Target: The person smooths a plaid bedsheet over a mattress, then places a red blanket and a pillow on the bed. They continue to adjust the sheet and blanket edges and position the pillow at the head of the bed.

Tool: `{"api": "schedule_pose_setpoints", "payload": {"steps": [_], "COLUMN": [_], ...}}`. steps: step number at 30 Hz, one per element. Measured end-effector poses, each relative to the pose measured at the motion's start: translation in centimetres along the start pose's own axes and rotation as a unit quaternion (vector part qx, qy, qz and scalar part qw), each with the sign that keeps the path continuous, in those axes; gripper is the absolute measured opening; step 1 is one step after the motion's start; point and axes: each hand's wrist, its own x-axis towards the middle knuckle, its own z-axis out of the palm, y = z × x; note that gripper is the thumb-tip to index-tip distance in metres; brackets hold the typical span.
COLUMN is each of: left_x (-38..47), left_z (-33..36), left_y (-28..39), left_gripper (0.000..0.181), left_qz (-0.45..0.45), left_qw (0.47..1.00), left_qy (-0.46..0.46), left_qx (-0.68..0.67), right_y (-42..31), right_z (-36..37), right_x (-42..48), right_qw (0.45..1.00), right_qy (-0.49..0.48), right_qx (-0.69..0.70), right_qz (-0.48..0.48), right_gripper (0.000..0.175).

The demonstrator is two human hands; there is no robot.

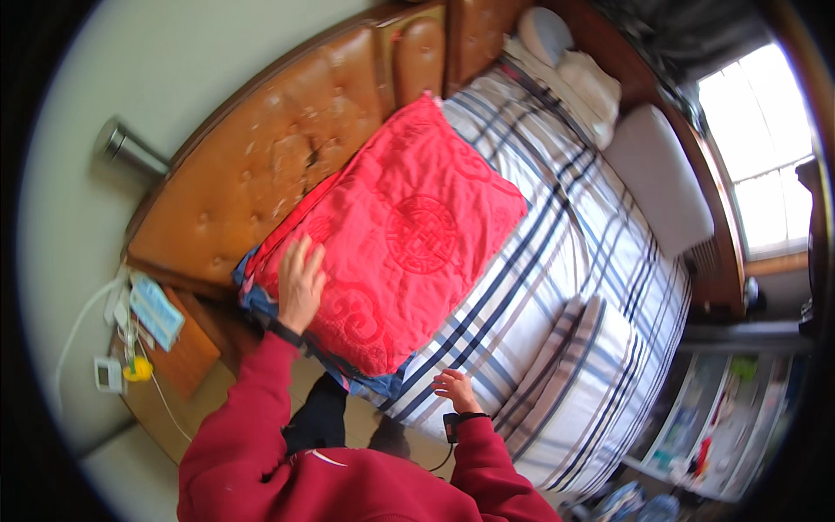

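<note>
A red pillow towel (421, 231) with a raised round pattern lies spread over a pillow at the head of the bed. Blue patterned fabric (391, 383) shows from under its near edge. My left hand (302, 280) is at the towel's left part, back of the hand up, fingers a little apart and nothing in them. Whether it presses on the cloth or hovers just above, I cannot tell. Over the near side of the bed, my right hand (456, 390) is raised, holding nothing, its fingers slightly spread, apart from the towel.
A worn brown padded headboard (261, 156) runs behind the pillow. Plaid bedding (541, 248) covers the mattress, with a folded plaid quilt (574, 398) near the foot. A grey cushion (659, 183) stands on the far side. Left are a nightstand (189, 346), a blue packet (156, 312) and white cables.
</note>
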Motion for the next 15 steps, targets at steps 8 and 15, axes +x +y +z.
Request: {"api": "schedule_pose_setpoints", "payload": {"steps": [8,15], "left_x": [-3.5,-0.1], "left_z": [4.9,5.3], "left_y": [-0.9,4.3], "left_gripper": [0.075,0.032], "left_qz": [-0.147,-0.041], "left_qw": [0.923,0.99], "left_qy": [-0.325,-0.035], "left_qx": [0.146,-0.133], "right_y": [5.2,10.5], "right_z": [-4.2,-10.1], "right_x": [-5.6,-15.6], "right_qw": [0.995,0.937], "right_qy": [0.034,0.233], "right_qx": [0.095,0.245], "right_qz": [-0.004,-0.084], "right_gripper": [0.044,0.046]}}
